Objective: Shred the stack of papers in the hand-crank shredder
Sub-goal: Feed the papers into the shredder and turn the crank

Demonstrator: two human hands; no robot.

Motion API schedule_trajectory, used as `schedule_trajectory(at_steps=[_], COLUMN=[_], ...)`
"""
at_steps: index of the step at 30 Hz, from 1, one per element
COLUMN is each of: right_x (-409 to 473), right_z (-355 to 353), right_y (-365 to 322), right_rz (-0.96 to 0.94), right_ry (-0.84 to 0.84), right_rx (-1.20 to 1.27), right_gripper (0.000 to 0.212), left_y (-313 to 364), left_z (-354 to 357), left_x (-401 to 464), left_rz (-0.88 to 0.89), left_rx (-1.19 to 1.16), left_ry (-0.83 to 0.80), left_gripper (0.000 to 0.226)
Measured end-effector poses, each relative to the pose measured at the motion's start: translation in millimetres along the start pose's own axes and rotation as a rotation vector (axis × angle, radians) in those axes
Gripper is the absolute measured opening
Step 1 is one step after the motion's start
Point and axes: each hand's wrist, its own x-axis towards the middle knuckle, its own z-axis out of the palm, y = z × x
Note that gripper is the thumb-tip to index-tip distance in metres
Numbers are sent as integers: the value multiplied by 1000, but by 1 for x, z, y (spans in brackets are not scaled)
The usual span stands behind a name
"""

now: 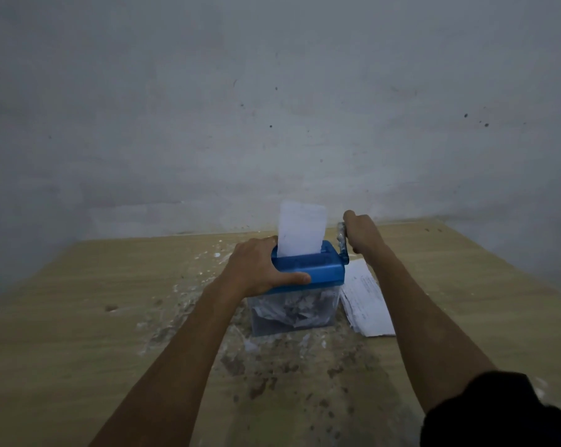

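Note:
A small hand-crank shredder with a blue top (321,264) stands on a clear bin (293,312) in the middle of the table. Crumpled white shreds fill the bin. A white sheet (301,232) sticks upright out of the slot. My left hand (259,266) grips the left end of the blue top, thumb along its front edge. My right hand (363,232) is wrapped round the crank handle (342,237) at the shredder's right side. A stack of printed papers (364,301) lies flat on the table just right of the bin, partly under my right forearm.
The wooden table (79,317) is stained and speckled with white flecks and dark patches around the shredder. A grey wall (272,108) rises right behind the table's far edge. A dark sleeve (498,414) fills the bottom right corner.

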Motion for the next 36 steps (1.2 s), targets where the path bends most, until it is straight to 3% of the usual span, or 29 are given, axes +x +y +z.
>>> schedule_trajectory(at_steps=[4,8,10,13,21,24,27,32,36], right_x=[0,-1,-9,-19,-47,-56,-69,-88,-97], right_z=[9,22,18,13,5,3,-2,-1,-3], right_y=[4,35,44,59,87,98,100,104,84], right_rz=[33,162,126,85,-220,-286,-338,-363,-180], right_ry=[-83,-256,-327,-296,-309,-280,-244,-118,63], right_rx=[-97,-265,-375,-452,-772,-841,-812,-714,-129], right_gripper=[46,21,16,27,7,15,2,8,29], left_y=[-1,-1,1,3,3,5,6,5,6], left_z=[-2,0,2,2,3,2,3,-1,-1], left_x=[-2,-3,-2,-2,-3,-3,-4,-2,-1], left_rz=[7,-18,-21,-28,-52,-68,-71,-56,-55], left_rx=[-4,-10,-5,12,29,33,42,8,31], left_ry=[19,27,35,42,42,41,36,3,-21], left_gripper=[90,89,89,89,89,89,90,90,94])
